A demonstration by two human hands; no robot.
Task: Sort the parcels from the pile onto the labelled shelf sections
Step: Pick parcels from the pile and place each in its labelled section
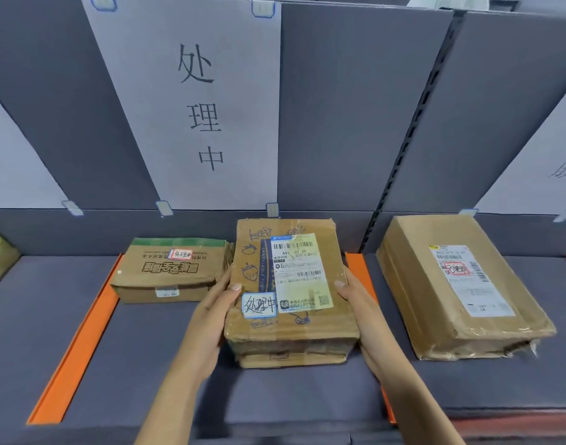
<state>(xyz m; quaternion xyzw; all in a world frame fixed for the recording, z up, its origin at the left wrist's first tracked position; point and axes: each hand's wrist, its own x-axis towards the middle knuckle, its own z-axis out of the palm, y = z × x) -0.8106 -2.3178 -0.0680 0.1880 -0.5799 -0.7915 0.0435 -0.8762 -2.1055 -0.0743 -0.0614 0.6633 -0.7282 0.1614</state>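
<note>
I see the left hand (211, 319) and right hand (358, 313) clasping the sides of the brown parcel (288, 297) on the grey shelf (153, 342), below the paper sign (195, 101) (handwritten), beside a smaller box (172, 271).

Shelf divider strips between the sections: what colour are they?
Bright orange divider strips, clearest in the head view.

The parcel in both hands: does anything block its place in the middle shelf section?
Nothing visible blocks it. The held parcel sits between the hands in the middle section, beside the smaller box on its left.
</note>
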